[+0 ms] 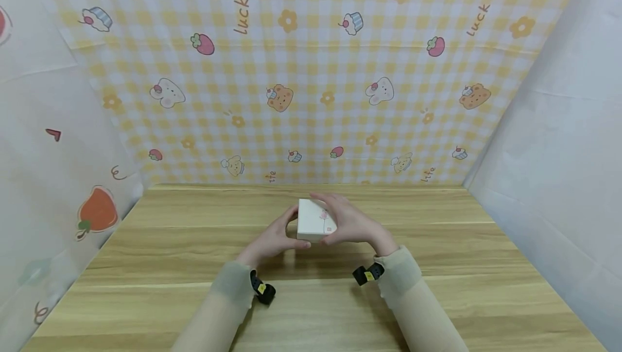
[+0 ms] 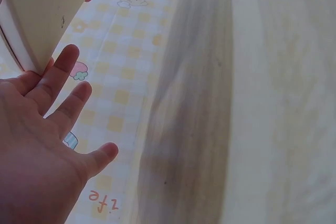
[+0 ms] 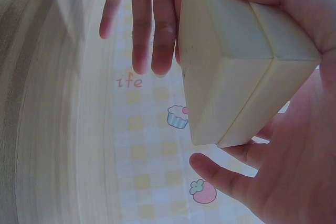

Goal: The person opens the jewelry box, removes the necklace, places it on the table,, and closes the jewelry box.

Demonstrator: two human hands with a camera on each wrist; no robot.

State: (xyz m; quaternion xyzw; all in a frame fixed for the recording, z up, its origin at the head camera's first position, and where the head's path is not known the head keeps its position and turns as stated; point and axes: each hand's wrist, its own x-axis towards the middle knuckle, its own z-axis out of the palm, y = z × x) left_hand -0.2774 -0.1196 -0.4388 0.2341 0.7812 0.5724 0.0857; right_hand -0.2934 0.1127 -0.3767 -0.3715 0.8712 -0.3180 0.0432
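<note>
A small white lidded box (image 1: 311,218) is held up over the table between both hands, with a pink drawing and a small red mark on its top. My right hand (image 1: 353,221) grips its right side, thumb at the near edge and fingers at the far edge. On its left side, my left hand (image 1: 273,237) holds it between thumb and forefinger; its other fingers (image 2: 71,106) stretch out free in the left wrist view. The seam between lid and base shows on the box (image 3: 226,98) in the right wrist view. The box's inside is hidden.
The wood-grain table (image 1: 204,298) lies under both arms. A yellow checked cloth (image 1: 311,71) with cartoon prints hangs at its back edge. White cloths stand along the left (image 1: 44,125) and right (image 1: 559,152) sides. Each wrist wears a black strap.
</note>
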